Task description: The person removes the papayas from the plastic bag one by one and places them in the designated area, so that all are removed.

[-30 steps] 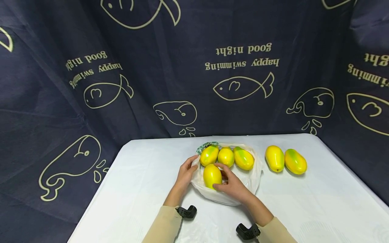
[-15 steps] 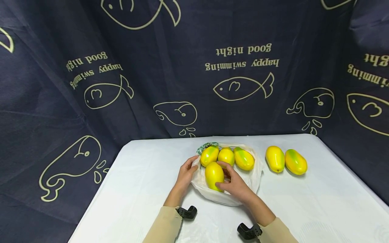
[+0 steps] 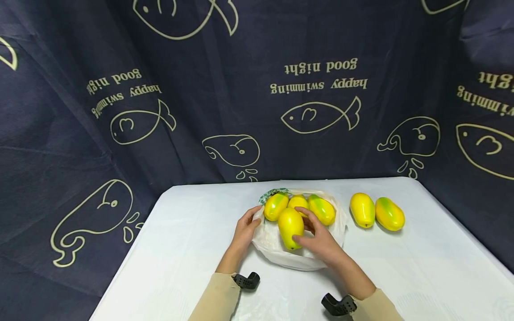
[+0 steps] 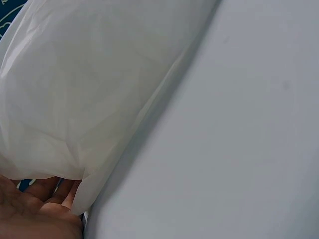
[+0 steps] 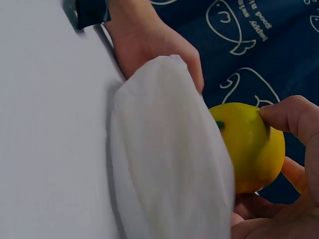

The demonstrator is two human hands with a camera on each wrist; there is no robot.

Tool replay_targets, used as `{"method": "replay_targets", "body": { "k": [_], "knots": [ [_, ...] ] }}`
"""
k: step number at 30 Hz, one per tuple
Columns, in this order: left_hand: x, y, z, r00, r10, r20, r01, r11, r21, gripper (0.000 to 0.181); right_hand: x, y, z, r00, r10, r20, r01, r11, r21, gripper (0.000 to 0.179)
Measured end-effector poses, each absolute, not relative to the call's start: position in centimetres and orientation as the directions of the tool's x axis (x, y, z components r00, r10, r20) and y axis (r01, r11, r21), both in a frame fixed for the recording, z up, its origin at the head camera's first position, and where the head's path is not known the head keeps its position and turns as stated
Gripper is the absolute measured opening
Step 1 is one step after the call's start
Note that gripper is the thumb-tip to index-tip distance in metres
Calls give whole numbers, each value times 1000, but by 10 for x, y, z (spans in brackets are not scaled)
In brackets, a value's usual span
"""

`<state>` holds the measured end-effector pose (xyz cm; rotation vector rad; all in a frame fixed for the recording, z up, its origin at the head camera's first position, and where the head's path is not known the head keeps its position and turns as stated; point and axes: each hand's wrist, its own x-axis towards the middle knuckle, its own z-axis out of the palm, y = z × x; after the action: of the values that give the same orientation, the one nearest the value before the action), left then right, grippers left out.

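In the head view, my right hand (image 3: 321,240) grips a yellow papaya (image 3: 291,228), thumb on its near side and fingers behind it. The papaya is over the mouth of a white plastic bag (image 3: 277,255), its narrow end towards me. My left hand (image 3: 243,229) holds the bag's left rim, which the left wrist view shows draped over the fingers. Inside the bag, along its far side, lie a left papaya (image 3: 276,206), a middle papaya (image 3: 298,203) partly hidden by the held one, and a right papaya (image 3: 322,210). The right wrist view shows the held papaya's green stem end.
Two more papayas, an upright one (image 3: 362,210) and a slanted one (image 3: 390,214), lie side by side on the white table (image 3: 192,223), right of the bag. A dark cloth (image 3: 225,89) with fish drawings hangs behind the table.
My right hand has moved to the right with the papaya, which now covers part of the middle papaya in the bag. My left hand has stayed at the bag's rim.
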<state>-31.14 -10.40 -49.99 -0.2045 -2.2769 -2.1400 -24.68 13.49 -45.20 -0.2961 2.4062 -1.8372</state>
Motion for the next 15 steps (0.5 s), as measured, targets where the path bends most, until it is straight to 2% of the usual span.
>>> {"method": "replay_targets", "body": {
  "k": [9,15],
  "knots": [
    [-306,-104,-490,-990,99,96,101,50,994,44,-239,157,-447,-972,-218,86,-142,255,-956,74],
    [-310,-103,-499,-991,83,104,110,71,991,43,-233,172,-445,-977,-195,89,-142,280,-950,71]
  ]
}}
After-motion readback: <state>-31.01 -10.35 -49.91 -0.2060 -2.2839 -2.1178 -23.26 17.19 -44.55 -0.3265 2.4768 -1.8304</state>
